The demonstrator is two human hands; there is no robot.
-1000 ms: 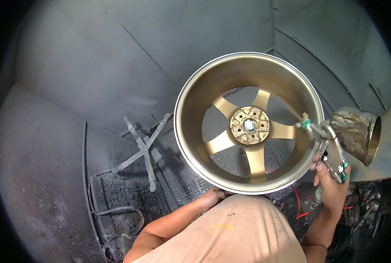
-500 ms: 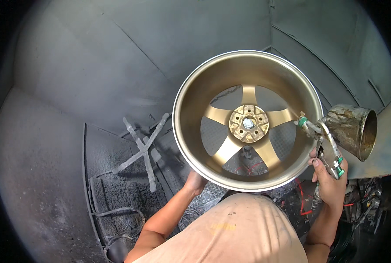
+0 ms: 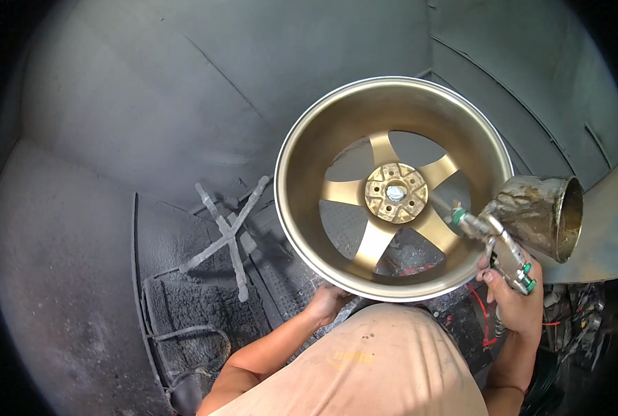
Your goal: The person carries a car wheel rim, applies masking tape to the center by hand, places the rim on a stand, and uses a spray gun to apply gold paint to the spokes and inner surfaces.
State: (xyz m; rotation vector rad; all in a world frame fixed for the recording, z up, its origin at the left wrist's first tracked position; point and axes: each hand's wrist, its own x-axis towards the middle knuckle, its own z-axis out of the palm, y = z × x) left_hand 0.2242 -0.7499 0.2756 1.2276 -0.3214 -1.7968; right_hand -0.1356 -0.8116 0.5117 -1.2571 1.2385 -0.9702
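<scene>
Head view: one gold five-spoke wheel (image 3: 394,187), left hand (image 3: 327,303) gripping its six-o'clock rim, right hand (image 3: 515,301) clenched around one spray gun (image 3: 506,244) at four o'clock.

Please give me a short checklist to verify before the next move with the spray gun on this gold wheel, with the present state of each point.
1. Left hand grips the lower rim of the gold wheel: ok.
2. Right hand holds the spray gun: ok.
3. Nozzle points into the wheel, toward the spokes: ok.
4. Paint cup has paint: cannot tell.
5. Finger on the trigger: cannot tell.
</scene>
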